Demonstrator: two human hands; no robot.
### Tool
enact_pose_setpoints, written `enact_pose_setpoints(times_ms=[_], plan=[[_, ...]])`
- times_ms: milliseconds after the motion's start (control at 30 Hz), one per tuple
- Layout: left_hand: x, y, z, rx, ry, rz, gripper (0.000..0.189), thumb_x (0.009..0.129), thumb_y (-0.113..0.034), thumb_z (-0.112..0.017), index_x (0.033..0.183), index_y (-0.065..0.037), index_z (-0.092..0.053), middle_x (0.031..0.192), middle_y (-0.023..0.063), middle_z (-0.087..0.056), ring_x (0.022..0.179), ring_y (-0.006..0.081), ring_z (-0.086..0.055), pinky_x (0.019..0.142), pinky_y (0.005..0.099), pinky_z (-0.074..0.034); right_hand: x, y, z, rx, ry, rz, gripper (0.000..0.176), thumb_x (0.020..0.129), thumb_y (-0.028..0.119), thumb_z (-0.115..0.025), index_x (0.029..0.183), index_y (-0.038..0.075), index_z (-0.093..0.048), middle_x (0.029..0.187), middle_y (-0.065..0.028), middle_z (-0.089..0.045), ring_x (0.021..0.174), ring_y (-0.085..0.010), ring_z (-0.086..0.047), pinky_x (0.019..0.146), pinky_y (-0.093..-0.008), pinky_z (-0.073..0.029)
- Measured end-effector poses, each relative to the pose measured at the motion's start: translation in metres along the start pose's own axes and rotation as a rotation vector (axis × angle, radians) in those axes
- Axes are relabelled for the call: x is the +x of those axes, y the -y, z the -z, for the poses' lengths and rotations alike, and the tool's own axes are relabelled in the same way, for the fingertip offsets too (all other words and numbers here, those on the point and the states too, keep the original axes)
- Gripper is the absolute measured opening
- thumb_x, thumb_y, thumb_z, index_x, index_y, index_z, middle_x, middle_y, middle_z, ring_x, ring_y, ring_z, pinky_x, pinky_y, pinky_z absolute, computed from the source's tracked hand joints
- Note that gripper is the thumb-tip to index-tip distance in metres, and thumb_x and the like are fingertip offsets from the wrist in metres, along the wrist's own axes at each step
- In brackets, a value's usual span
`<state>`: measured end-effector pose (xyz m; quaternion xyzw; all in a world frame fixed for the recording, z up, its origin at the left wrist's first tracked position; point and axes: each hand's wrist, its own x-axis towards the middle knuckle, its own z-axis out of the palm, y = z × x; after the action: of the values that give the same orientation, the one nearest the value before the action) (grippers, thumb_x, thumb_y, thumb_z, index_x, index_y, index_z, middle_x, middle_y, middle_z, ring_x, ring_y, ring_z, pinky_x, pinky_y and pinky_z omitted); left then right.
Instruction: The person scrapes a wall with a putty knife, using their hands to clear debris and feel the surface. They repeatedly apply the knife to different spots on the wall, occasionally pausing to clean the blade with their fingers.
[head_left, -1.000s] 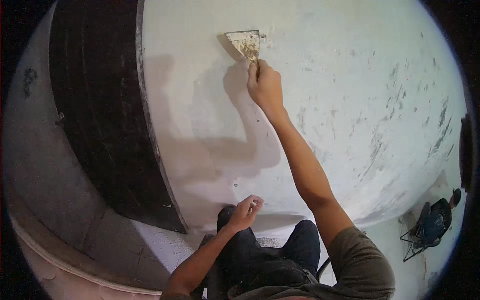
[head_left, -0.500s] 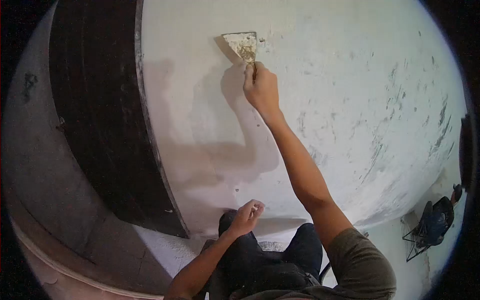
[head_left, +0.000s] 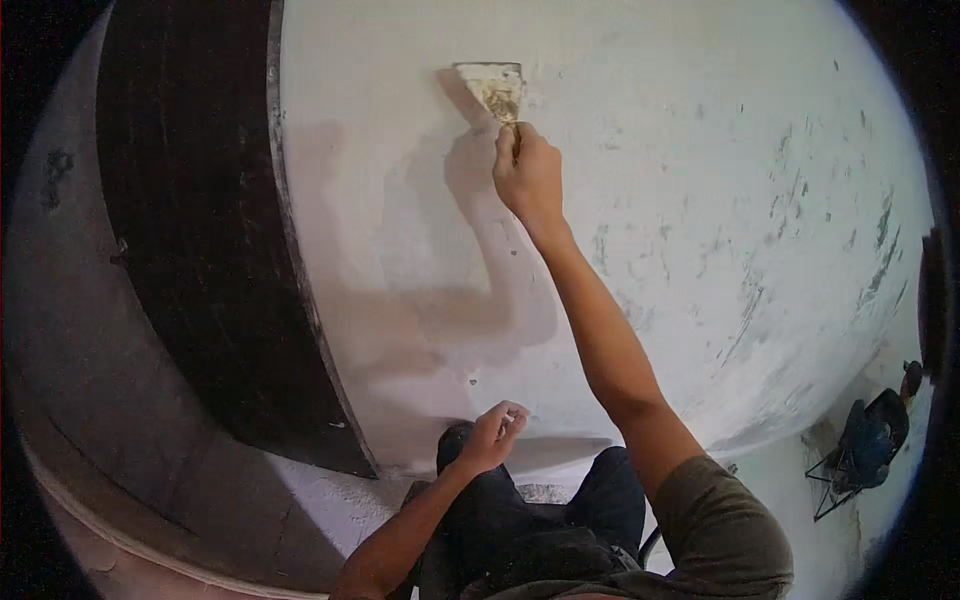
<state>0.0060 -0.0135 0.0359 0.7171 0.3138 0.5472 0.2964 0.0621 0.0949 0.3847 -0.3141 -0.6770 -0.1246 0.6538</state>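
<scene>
My right hand (head_left: 530,175) is closed around the handle of a putty knife (head_left: 497,92), at the upper middle of the head view. Its wide blade points up against the pale wall (head_left: 690,130) and is caked with whitish filler and brownish stains. Most of the handle is hidden in my fist. Lower down, in front of my knees, my left hand (head_left: 495,432) hangs with its fingers curled in and holds nothing that I can see. Whitish dust or filler shows on its fingertips.
A dark door-like panel (head_left: 200,230) with a narrow edge strip borders the wall on the left. Grey scuffs and small pits mark the wall's right side. At the far right stands a folding chair (head_left: 840,470) with dark items on it. Shadows of my arm fall across the wall.
My right hand and the putty knife have shifted slightly to the right along the wall. My left hand has stayed almost where it was.
</scene>
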Motion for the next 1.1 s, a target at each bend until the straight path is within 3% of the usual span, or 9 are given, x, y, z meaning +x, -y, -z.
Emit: enact_pose_setpoints(times_ms=[133, 367, 500, 567, 633, 700, 767, 833, 1100], plan=[[0.001, -0.003, 0.002, 0.042, 0.079, 0.109, 0.021, 0.096, -0.023, -0.055, 0.106, -0.004, -0.059, 0.087, 0.007, -0.061, 0.071, 0.0149, -0.056, 0.065, 0.0307, -0.048, -0.005, -0.004, -0.003, 0.002, 0.025, 0.053, 0.028, 0.093, 0.017, -0.05, 0.078, -0.005, -0.055, 0.063, -0.0278, -0.057, 0.06, -0.0451, -0.058, 0.057, -0.0509, -0.045], [-0.001, -0.002, -0.001, 0.01, 0.046, 0.077, 0.025, 0.097, -0.026, -0.055, 0.107, -0.004, -0.059, 0.093, 0.0081, -0.065, 0.064, 0.0137, -0.052, 0.056, 0.0279, -0.04, -0.015, -0.008, 0.016, -0.047, 0.086, -0.005, 0.028, 0.093, 0.019, -0.051, 0.078, -0.004, -0.054, 0.064, -0.0263, -0.059, 0.06, -0.045, -0.059, 0.057, -0.0506, -0.046], [-0.001, 0.001, -0.003, 0.013, 0.032, 0.048, 0.025, 0.097, -0.026, -0.055, 0.107, -0.004, -0.06, 0.094, 0.0084, -0.065, 0.064, 0.0136, -0.053, 0.055, 0.0279, -0.04, -0.022, -0.021, 0.038, -0.15, -0.008, 0.024, 0.028, 0.092, 0.017, -0.052, 0.107, -0.006, -0.053, 0.064, -0.0231, -0.061, 0.059, -0.0415, -0.06, 0.055, -0.0493, -0.046], [0.0, -0.001, -0.002, 0.012, 0.042, 0.053, 0.025, 0.096, -0.026, -0.055, 0.107, -0.004, -0.06, 0.094, 0.0085, -0.065, 0.064, 0.0136, -0.053, 0.055, 0.0279, -0.04, -0.025, -0.025, 0.047, -0.249, -0.015, -0.036, 0.055, 0.09, 0.013, -0.053, 0.14, 0.0, -0.037, 0.064, -0.0191, -0.06, 0.059, -0.0361, -0.061, 0.053, -0.0475, -0.046], [0.0, -0.002, -0.001, 0.024, 0.094, 0.112, 0.023, 0.097, -0.024, -0.055, 0.108, -0.004, -0.058, 0.091, 0.0074, -0.061, 0.076, 0.0146, -0.057, 0.068, 0.0307, -0.048, -0.023, -0.03, 0.057, -0.325, 0.023, 0.009, 0.057, 0.089, 0.013, -0.053, 0.143, 0.006, -0.037, 0.065, -0.0176, -0.06, 0.06, -0.0349, -0.061, 0.053, -0.0465, -0.046], [-0.001, -0.005, 0.002, 0.035, 0.105, 0.132, 0.023, 0.097, -0.024, -0.055, 0.108, -0.004, -0.058, 0.09, 0.0073, -0.06, 0.075, 0.0146, -0.057, 0.068, 0.0307, -0.048, -0.02, -0.032, 0.06, -0.484, 0.054, 0.021, 0.056, 0.087, 0.014, -0.053, 0.142, 0.02, -0.044, 0.069, -0.0143, -0.059, 0.061, -0.0317, -0.06, 0.054, -0.0439, -0.047], [0.0, -0.007, 0.0, 0.046, 0.114, 0.147, 0.022, 0.097, -0.023, -0.055, 0.108, -0.004, -0.058, 0.089, 0.0072, -0.06, 0.075, 0.0145, -0.057, 0.069, 0.0307, -0.048, -0.011, -0.036, 0.064, -0.481, 0.064, -0.015, 0.053, 0.088, 0.015, -0.053, 0.14, 0.02, -0.048, 0.07, -0.0146, -0.06, 0.062, -0.0317, -0.06, 0.055, -0.0441, -0.047], [0.0, -0.003, -0.005, 0.018, 0.031, 0.031, 0.023, 0.096, -0.026, -0.055, 0.106, -0.005, -0.06, 0.087, 0.0079, -0.064, 0.062, 0.0126, -0.052, 0.055, 0.0282, -0.04, -0.001, -0.036, 0.064, -0.464, 0.042, -0.031, 0.046, 0.088, 0.017, -0.052, 0.134, 0.021, -0.055, 0.071, -0.0156, -0.06, 0.064, -0.0326, -0.061, 0.058, -0.0453, -0.049], [0.0, -0.004, 0.0, 0.025, 0.05, 0.066, 0.022, 0.097, -0.024, -0.055, 0.105, -0.004, -0.059, 0.079, 0.0054, -0.059, 0.064, 0.0128, -0.052, 0.058, 0.0287, -0.043, 0.013, -0.01, 0.077, -0.595, 0.119, -0.062, 0.042, 0.087, 0.018, -0.053, 0.128, 0.023, -0.059, 0.076, -0.014, -0.066, 0.072, -0.0339, -0.065, 0.06, -0.0477, -0.05]])
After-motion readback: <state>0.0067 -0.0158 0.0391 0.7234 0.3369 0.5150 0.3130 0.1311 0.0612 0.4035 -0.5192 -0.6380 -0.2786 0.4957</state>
